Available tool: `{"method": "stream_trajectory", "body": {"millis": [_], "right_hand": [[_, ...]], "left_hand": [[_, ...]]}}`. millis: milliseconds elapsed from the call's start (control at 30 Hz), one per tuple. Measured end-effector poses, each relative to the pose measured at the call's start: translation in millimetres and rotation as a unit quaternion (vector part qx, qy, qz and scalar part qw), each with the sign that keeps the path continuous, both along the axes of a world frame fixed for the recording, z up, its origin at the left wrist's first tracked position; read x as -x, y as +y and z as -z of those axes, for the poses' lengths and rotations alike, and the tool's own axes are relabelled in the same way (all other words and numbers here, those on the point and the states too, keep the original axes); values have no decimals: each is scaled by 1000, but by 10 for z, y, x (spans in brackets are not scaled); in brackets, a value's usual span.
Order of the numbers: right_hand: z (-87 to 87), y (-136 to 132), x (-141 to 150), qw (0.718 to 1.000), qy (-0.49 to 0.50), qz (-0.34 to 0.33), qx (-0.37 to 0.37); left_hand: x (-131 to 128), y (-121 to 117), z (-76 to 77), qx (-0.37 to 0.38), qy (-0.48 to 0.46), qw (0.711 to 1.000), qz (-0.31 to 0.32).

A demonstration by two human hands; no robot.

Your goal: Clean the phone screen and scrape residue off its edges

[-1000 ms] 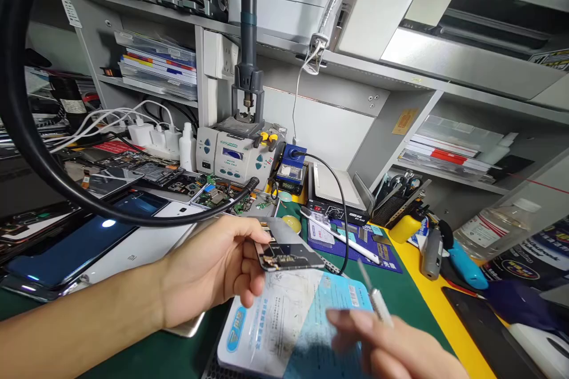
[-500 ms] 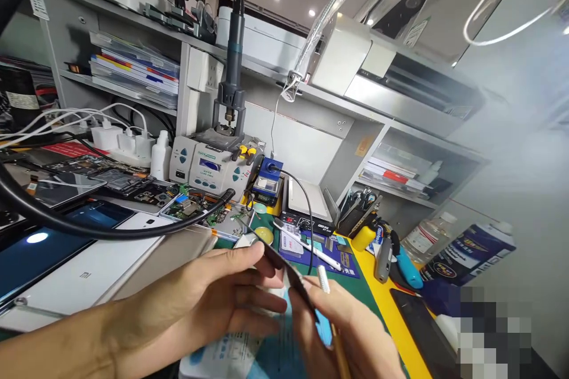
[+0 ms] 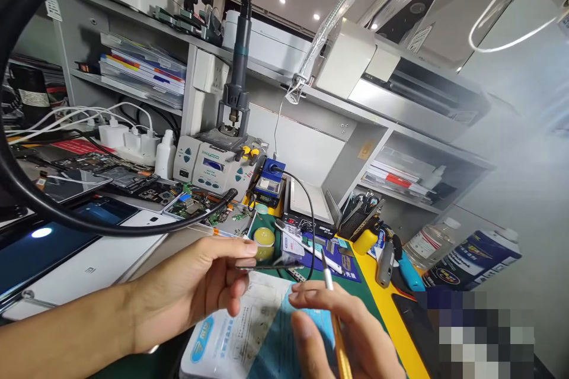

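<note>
Gap, left hand (image 3: pixel 195 290) to right hand (image 3: pixel 351 328): open over the pack (image 3: pixel 262 314), panel (image 3: pixel 273 260) above.
Left: black hose (image 3: pixel 133 230) loops across.
Ahead: thin cable (image 3: pixel 313 222) arches, depth unclear.

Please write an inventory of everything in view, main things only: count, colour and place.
glossy panel: 1, dark, in left grip
pen-shaped tool: 1, white and gold, in right grip
printed pack: 1, white and blue, foreground
round tub: 1, yellow, beyond panel
rework station: 1, grey, back
small bottle: 1, white, left of station
circuit boards: several, green, before station
Mi device: 1, white, left
hose: 1, black, left
liquid bottle: 1, clear, right
labelled can: 1, dark blue, far right
left grip: 1, bare, centre-left
right grip: 1, bare, right foreground
</note>
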State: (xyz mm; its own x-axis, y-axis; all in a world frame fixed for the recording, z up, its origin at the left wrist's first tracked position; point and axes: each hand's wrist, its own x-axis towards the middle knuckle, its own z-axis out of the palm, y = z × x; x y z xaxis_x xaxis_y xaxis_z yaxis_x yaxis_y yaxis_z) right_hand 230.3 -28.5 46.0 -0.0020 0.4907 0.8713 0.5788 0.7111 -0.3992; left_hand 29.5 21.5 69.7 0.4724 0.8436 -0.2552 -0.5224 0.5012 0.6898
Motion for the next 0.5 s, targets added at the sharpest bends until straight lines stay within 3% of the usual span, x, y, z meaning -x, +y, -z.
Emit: {"method": "stream_trajectory", "body": {"millis": [167,300,500], "right_hand": [[-63,88,-107,1000,-7,11,13],[-111,153,-156,993,-97,-57,-27],[-68,222,-131,987,-78,-98,-98]], "left_hand": [[-1,-14,-26,-3,6,1000,22],[-20,-64,-47,-17,39,998,40],[-21,-67,-29,-2,68,997,40]]}}
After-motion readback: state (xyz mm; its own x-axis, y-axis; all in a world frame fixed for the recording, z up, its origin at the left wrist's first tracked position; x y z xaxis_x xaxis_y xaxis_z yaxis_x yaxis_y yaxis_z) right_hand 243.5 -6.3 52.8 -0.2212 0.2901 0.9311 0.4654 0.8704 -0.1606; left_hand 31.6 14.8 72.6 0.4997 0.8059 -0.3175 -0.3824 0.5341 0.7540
